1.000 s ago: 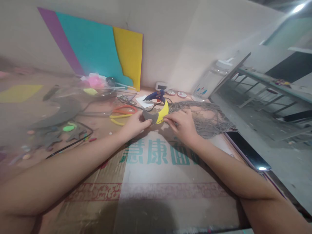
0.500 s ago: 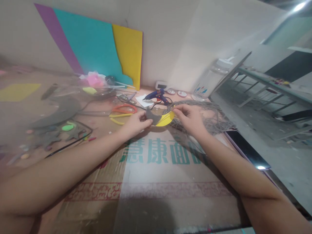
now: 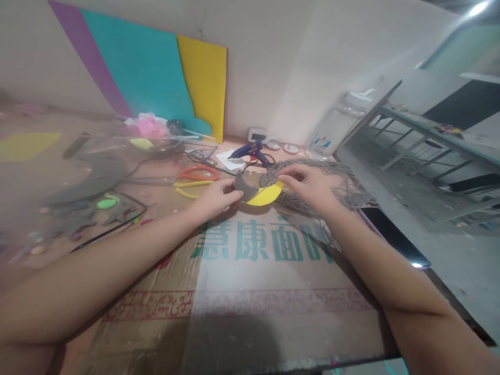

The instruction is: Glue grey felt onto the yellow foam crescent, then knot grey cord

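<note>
Directions read as on a clock face centred on the crescent. One small crescent (image 3: 269,196), grey at its left end and yellow along the rest, is held up over the counter (image 3: 148,338) between my two hands. One left hand (image 3: 219,199), mine, at nine o'clock: thumb and fingers pinching the grey end. One right hand (image 3: 308,185), also mine, at two to three o'clock: thumb and fingers pressed together on the yellow tip; whether they also grip a thin grey strand is too small to tell. One heap of grey yarn (image 3: 351,190), loose, at three o'clock, partly behind my right hand. One blue glue gun (image 3: 253,149), near twelve, beside a white paper (image 3: 229,161). One small white device (image 3: 257,135) with a dark screen, beyond it at twelve. Two round tins (image 3: 290,149), side by side, at one. One clear bottle (image 3: 332,130), upright, pale lid, at two. One phone (image 3: 394,234), dark screen up, between three and four. Scissors handles (image 3: 201,173), red-orange and yellow, between nine and ten. One larger grey crescent (image 3: 94,179) and one green lump (image 3: 107,204), toward nine. One pink bundle (image 3: 150,126) and one purple, teal and yellow panel (image 3: 142,67), toward ten, the panel leaning on the wall (image 3: 265,62).
</note>
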`<state>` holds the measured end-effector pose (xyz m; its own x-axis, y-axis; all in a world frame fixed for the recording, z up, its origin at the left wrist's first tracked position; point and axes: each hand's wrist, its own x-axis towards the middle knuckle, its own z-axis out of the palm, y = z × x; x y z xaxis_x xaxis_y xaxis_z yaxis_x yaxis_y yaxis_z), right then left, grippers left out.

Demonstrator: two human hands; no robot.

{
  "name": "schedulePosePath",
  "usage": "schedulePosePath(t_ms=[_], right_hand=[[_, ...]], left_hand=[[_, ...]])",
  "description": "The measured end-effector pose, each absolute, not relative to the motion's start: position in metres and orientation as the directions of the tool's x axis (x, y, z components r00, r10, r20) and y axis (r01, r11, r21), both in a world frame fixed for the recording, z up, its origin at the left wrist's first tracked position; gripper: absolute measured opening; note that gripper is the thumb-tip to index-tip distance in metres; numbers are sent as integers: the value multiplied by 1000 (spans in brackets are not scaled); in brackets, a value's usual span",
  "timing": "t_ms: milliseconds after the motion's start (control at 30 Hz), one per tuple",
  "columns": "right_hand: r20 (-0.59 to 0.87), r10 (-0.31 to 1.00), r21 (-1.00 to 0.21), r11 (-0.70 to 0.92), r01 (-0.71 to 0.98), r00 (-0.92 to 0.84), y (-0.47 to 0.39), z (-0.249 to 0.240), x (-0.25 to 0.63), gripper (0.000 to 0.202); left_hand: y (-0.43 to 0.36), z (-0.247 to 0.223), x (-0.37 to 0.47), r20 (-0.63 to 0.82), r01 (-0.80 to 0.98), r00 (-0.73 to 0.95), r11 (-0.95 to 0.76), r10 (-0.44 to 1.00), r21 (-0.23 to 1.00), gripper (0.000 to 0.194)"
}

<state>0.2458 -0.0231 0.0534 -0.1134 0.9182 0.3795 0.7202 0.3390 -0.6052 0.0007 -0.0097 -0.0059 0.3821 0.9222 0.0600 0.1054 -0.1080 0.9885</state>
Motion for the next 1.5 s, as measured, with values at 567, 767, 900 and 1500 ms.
schedulePosePath(t_ms=[567, 767, 900, 1500], right_hand=[[135, 956, -753, 271, 600, -262, -17, 61, 257, 21], [138, 959, -784, 257, 565, -246, -16, 55, 255, 21], [153, 963, -809, 250, 532, -221, -17, 48, 250, 23], [345, 886, -744, 459, 486, -309, -19, 36, 239, 33]], left_hand=[[-13, 2, -1, -59, 228, 543, -79, 838, 970, 12], [-11, 1, -5, -41, 224, 623, -128, 781, 966, 18], [-11, 0, -5, -44, 203, 672, -127, 739, 971, 19], [-9, -6, 2, -84, -142, 424, 157, 902, 977, 27]])
